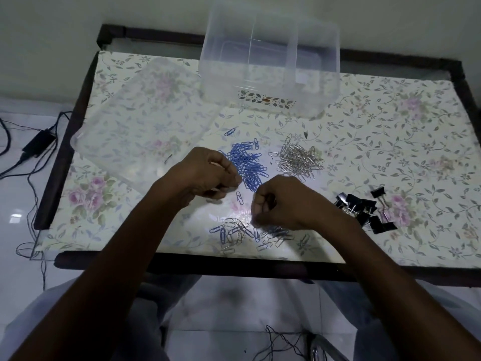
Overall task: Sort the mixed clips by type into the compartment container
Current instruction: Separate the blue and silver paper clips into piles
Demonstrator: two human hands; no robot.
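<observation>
Clear compartment container (270,66) holds no visible clips; both hands (208,175) (283,204) curled, contents unclear.

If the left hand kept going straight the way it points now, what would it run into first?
Most likely the pile of blue paper clips. The left hand points up and to the right, and its curled fingertips already sit at that pile's near edge. Whether they touch it is unclear, since one view leaves height uncertain.
</observation>
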